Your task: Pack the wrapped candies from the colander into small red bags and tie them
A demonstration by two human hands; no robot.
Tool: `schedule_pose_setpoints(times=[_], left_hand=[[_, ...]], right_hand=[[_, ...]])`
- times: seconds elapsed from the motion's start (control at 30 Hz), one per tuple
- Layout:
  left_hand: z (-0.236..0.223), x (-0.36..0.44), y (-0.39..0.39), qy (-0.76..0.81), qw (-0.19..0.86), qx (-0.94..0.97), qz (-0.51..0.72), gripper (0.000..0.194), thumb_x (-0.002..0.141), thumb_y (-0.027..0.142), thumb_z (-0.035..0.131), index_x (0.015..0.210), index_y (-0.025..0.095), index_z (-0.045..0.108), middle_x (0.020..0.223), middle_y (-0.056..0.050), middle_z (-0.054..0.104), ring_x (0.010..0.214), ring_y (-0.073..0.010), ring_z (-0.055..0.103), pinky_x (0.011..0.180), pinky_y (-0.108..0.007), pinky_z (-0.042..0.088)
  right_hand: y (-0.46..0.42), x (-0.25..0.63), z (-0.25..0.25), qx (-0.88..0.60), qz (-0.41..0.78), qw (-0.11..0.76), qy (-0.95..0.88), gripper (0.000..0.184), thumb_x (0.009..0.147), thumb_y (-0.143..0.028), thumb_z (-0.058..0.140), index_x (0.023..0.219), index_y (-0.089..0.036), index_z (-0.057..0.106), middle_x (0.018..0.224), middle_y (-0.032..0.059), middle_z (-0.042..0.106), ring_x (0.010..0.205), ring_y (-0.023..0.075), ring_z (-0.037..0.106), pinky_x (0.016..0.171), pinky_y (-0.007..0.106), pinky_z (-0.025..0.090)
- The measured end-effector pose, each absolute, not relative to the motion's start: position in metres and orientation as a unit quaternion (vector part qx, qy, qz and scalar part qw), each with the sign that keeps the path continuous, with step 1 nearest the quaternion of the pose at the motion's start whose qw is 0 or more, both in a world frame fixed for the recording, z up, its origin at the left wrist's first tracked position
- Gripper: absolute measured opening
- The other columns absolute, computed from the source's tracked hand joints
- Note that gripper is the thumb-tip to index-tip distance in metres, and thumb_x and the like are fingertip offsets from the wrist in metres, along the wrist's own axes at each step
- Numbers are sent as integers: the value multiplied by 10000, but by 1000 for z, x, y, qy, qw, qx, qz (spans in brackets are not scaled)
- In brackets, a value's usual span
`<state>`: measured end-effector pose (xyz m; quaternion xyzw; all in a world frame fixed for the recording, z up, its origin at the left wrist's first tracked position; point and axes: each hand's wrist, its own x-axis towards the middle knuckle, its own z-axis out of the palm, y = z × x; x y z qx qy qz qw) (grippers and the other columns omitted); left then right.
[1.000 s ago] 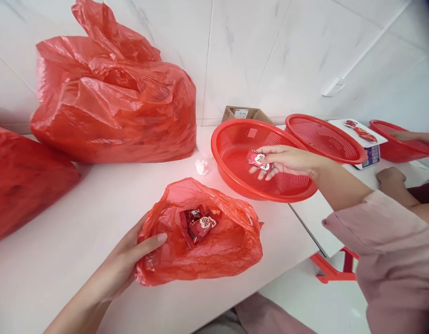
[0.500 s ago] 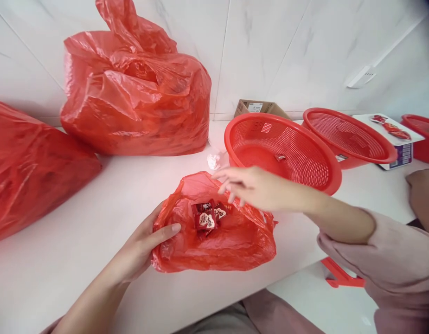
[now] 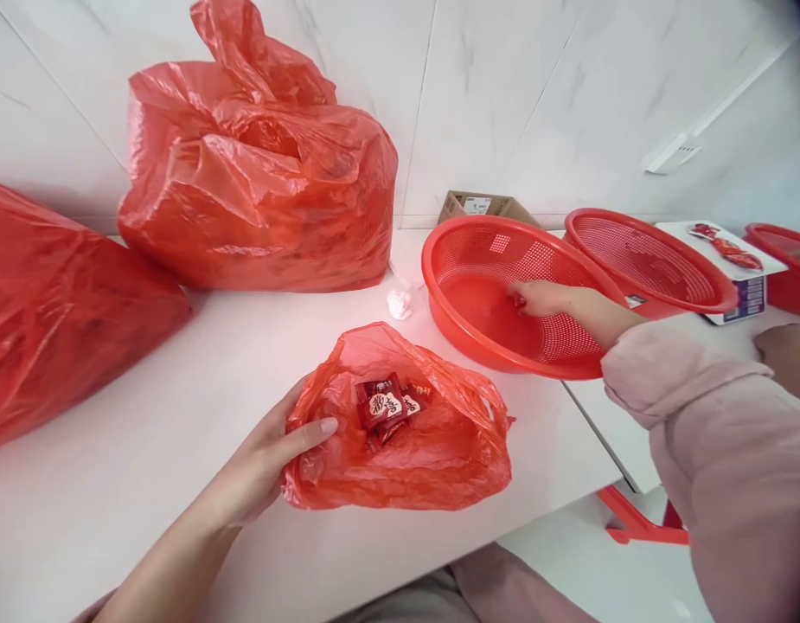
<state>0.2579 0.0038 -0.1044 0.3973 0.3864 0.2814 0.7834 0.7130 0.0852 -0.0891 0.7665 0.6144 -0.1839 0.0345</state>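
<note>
My left hand (image 3: 270, 454) grips the left edge of an open red plastic bag (image 3: 457, 454), its thumb lying inside the mouth. Several small dark-red packets (image 3: 381, 405) with pale printed labels lie in the bag. Inside the nearest red plastic basket (image 3: 468, 307), my right hand (image 3: 543, 298) has its fingers closed on a small red packet (image 3: 517, 299), mostly hidden by the fingertips.
Two full red plastic bags (image 3: 257, 208) stand at the left and back. A crumpled white tissue (image 3: 399, 303) lies beside the basket. Behind are a cardboard box (image 3: 522, 210) and a second basket (image 3: 724, 294). Farther right, another person's arm (image 3: 785, 350) rests near a white scale (image 3: 753, 294).
My right hand has moved from above the bag into the basket and closed on the packet there. The packets in the bag have shifted slightly; my left hand keeps its hold.
</note>
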Motion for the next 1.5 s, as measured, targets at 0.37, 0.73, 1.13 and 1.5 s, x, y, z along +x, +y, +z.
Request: schedule_pose_setpoints(times=[0.37, 0.73, 1.13, 1.5], left_hand=[[-101, 261, 2, 402, 775, 394, 288, 650, 792, 364, 731, 1383, 245, 490, 1326, -109, 638, 1109, -321, 665, 767, -289, 603], [-104, 260, 4, 399, 768, 410, 289, 590, 784, 363, 737, 1333, 262, 543, 1233, -84, 693, 998, -298, 710, 713, -285, 606], [-111, 246, 9, 505, 562, 601, 261, 672, 812, 497, 661, 1418, 316, 432, 1340, -57, 609, 1093, -278, 657, 833, -330, 585], [-41, 209, -14, 589, 275, 709, 275, 310, 768, 563, 661, 814, 256, 672, 754, 8, 656, 624, -177, 604, 516, -228, 471]], right_hand=[[46, 643, -28, 654, -383, -225, 613, 243, 845, -390, 680, 941, -181, 601, 848, 68, 730, 708, 167, 696, 638, 281, 542], [-55, 542, -48, 525, -266, -167, 791, 106, 958, -200, 496, 911, -213, 590, 1231, 41, 669, 1073, 180, 664, 859, 311, 536], [-109, 557, -95, 646, 4, -123, 753, 326, 902, -307, 593, 1199, -174, 600, 1448, 196, 440, 1194, 347, 546, 958, 531, 479], [-105, 570, -39, 693, -198, -270, 638, 158, 911, -354, 549, 1040, -263, 565, 834, 5, 631, 693, 165, 592, 635, 305, 497]])
